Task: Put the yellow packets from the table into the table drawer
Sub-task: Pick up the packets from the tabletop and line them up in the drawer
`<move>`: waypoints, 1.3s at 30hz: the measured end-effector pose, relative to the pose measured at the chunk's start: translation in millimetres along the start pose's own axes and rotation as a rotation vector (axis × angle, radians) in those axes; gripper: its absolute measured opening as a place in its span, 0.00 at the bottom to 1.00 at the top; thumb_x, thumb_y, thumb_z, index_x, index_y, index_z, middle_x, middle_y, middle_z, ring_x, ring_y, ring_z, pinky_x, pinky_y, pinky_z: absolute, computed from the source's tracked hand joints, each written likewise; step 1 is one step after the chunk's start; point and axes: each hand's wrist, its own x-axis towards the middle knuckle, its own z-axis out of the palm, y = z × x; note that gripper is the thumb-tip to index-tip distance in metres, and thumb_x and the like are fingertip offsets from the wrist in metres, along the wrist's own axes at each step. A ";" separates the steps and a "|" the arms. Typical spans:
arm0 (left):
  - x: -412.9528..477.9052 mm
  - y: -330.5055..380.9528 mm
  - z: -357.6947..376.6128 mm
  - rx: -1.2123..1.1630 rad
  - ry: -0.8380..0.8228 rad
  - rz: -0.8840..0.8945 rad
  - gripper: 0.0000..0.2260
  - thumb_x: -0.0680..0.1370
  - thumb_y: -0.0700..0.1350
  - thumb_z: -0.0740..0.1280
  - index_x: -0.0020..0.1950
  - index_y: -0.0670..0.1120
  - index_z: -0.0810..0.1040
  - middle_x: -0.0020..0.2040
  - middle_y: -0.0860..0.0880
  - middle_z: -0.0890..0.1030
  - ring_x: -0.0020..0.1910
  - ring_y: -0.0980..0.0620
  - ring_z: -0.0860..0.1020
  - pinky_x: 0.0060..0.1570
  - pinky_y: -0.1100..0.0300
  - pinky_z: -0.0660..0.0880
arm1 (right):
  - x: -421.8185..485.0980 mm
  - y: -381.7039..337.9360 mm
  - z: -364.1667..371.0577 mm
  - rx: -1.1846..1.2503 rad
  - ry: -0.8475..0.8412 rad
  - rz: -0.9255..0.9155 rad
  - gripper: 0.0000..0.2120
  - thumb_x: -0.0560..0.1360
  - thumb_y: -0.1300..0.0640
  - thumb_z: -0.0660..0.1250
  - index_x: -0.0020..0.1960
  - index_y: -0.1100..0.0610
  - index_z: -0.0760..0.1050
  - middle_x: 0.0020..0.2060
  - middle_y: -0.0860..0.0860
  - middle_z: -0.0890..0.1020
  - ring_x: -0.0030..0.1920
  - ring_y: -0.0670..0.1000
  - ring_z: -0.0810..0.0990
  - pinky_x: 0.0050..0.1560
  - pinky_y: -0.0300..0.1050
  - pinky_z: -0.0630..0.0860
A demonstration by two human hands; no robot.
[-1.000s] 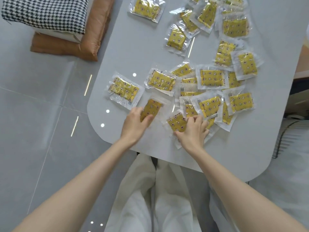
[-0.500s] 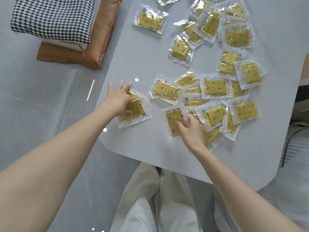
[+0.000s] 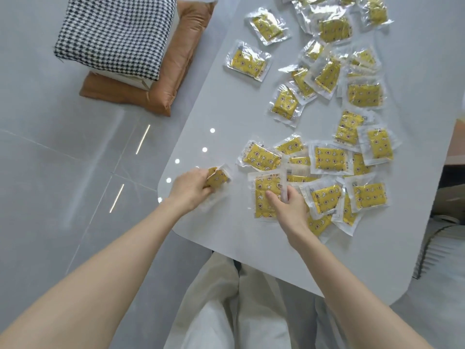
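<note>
head view: left grip (image 3: 188,190) clutches half-hidden packet (image 3: 217,177), right grip (image 3: 289,210) pinches flat packet (image 3: 263,187).

Glossy grey floor tiles (image 3: 63,185) reflect strips of light. A black-and-white checked cushion (image 3: 115,34) rests on a brown cushion (image 3: 181,64).

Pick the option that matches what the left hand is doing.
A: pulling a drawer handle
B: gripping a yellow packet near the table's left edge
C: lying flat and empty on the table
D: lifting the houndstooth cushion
B: the left hand has its fingers curled round a yellow packet, just above the table near its left edge.
</note>
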 end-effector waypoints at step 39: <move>-166.1 -165.4 -366.8 -1.050 0.285 0.041 0.14 0.67 0.57 0.74 0.48 0.54 0.78 0.49 0.52 0.83 0.49 0.48 0.82 0.49 0.45 0.80 | -208.3 -381.1 154.9 0.477 -0.227 -0.293 0.12 0.69 0.58 0.76 0.49 0.62 0.79 0.44 0.56 0.86 0.43 0.53 0.86 0.43 0.47 0.82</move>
